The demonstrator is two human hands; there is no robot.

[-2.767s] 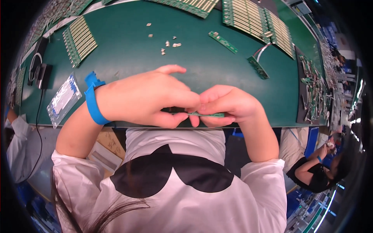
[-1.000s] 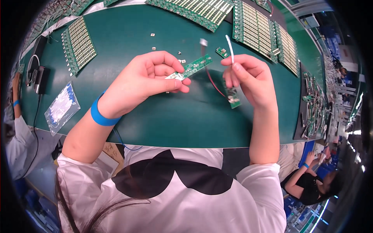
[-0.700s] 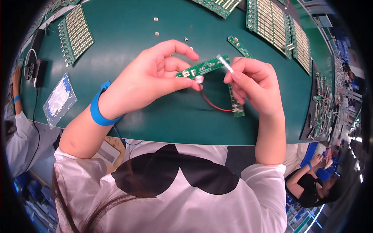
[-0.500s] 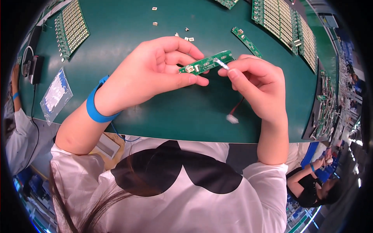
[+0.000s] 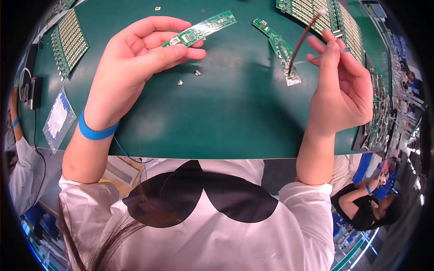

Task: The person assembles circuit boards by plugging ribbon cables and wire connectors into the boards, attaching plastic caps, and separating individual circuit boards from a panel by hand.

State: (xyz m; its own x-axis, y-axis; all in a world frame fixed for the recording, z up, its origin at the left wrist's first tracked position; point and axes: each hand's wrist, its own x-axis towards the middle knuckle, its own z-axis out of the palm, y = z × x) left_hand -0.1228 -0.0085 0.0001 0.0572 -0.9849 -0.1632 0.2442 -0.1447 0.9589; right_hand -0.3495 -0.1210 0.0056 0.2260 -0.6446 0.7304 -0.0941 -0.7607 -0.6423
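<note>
My left hand (image 5: 140, 56) is closed on a narrow green circuit board (image 5: 210, 28), gripping its near end between thumb and fingers. The board slants up to the right, with light glaring off its face. At the right my right hand (image 5: 341, 79) pinches a small blue-grey piece (image 5: 346, 50) between thumb and fingers; its kind is unclear. Just left of those fingertips a dark red wire cable (image 5: 301, 40) slants upward to a blurred white connector (image 5: 322, 11). The cable's lower end meets green board strips (image 5: 280, 47) on the table; whether it is attached, I cannot tell.
LED-like panels (image 5: 307, 16) lie at the back right, and another panel (image 5: 71, 43) at the back left. Small loose parts (image 5: 197, 72) are scattered mid-table. A clear plastic bag (image 5: 59, 119) lies left. Stacked boards (image 5: 375, 115) stand at the right edge. Other people work on both sides.
My hands have moved apart and away from me. The left has carried its circuit board up and left; the right has drawn back to the right. The red cable now rises beside the right fingers.
</note>
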